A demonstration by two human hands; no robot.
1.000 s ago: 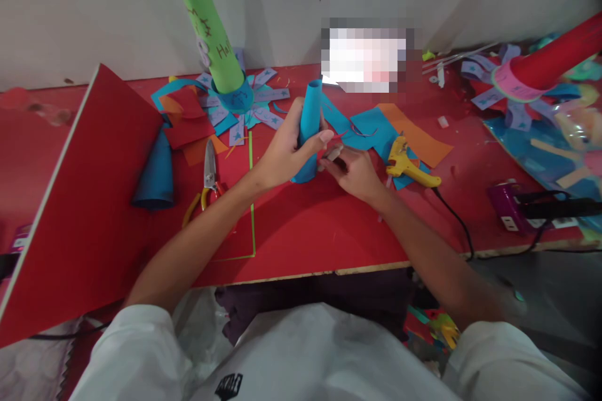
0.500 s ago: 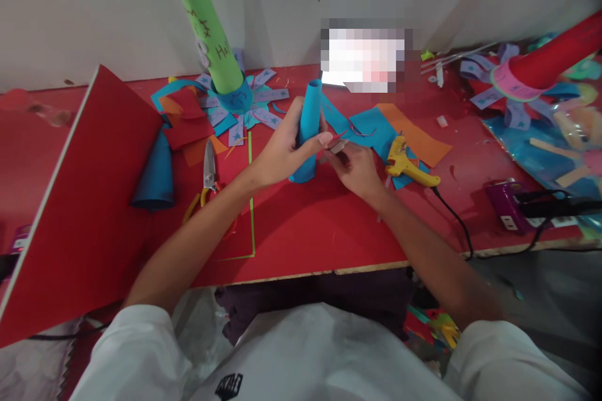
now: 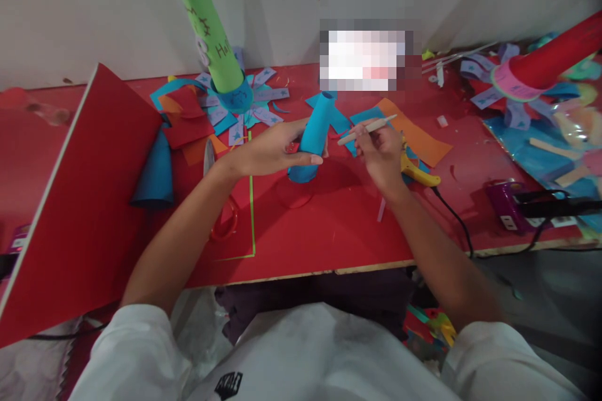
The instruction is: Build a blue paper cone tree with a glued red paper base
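My left hand [image 3: 270,150] is wrapped round a blue paper cone [image 3: 316,128], which leans to the right with its narrow end up. Just right of the cone, my right hand [image 3: 380,153] pinches a slim white pen-like stick [image 3: 369,130], one end toward the cone and apart from it. A faint red round outline [image 3: 295,197] shows below the cone's wide end. Behind the right hand, a yellow glue gun [image 3: 418,172] is partly hidden. Red-handled scissors [image 3: 226,219] lie by my left forearm, which covers part of them.
On the red table [image 3: 329,232] stands a second blue cone [image 3: 156,172] beside an upright red board [image 3: 89,200]. A green paper tube [image 3: 211,37] rises at the back. Blue and orange paper scraps [image 3: 418,138] lie behind my right hand. A purple power strip [image 3: 508,203] sits right.
The cone has tipped further right, and my left hand has shifted lower and left on it. My right hand has moved right, away from the cone, and the white stick now shows plainly.
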